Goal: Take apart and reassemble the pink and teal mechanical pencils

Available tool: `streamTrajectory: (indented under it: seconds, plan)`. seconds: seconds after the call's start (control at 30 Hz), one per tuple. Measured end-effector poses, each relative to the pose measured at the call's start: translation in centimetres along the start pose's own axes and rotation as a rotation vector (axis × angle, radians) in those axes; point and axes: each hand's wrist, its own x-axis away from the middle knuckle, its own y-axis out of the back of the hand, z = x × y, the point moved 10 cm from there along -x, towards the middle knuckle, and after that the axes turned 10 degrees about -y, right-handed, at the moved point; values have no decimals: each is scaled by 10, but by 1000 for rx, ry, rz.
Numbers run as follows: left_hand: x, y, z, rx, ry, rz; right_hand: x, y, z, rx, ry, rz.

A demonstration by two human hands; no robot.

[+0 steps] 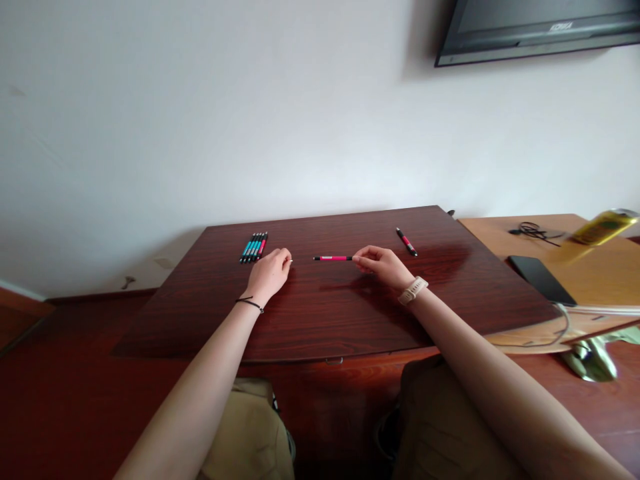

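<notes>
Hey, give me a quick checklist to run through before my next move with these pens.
1. Right hand pinching the held pink pen at one end: ok.
2. Left hand empty: cannot tell; a pale tip shows at the fingers.
3. Row of pens lying side by side: ok.
4. Other pink pen gathered with that row: not ok; it lies apart, at the right.
5. Gold can away from the pens: ok; it is on the lighter table.
</notes>
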Motion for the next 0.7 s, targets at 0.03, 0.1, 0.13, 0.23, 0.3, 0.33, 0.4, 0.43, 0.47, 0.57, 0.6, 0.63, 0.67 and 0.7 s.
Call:
streamTrajectory:
  seconds: [0.03,0.1,0.13,0.23,0.3,0.33,0.4,0.43,0.47,0.57,0.6,0.63,0.67,0.7]
  plan:
    - [0,0,1,-33,-17,9,0,0,0,2,0,0]
    - [0,0,2,-78,-46,29,-1,0,-1,9,0,2]
    - [-1,-1,1,-92,-60,37,-1,0,-1,13,-1,2]
    - [-3,-3,-3,-102,-107,57,-1,1,-2,23,0,-1]
    - [-4,-6,-7,-97,-131,66,0,1,-2,21,2,-3]
    - [-4,-7,-9,-95,-138,73,0,1,-2,18,1,-2]
    - [-5,-10,-11,-95,-139,89,0,1,-2,10,0,0]
    - [-6,-10,-12,-97,-134,96,-1,1,-2,8,0,1]
    - [-6,-11,-12,-101,-126,101,-1,1,-2,7,0,2]
    - [-5,-11,-10,-110,-103,102,-2,1,-2,16,3,4]
    - [-5,-10,-9,-109,-99,98,-2,1,-2,21,4,3]
    - [-4,-10,-8,-106,-98,94,-2,1,-2,23,5,1]
    - [-4,-10,-7,-101,-96,89,-2,1,-2,25,5,-1]
    - [-4,-9,-5,-93,-93,83,-1,1,-2,26,5,-4]
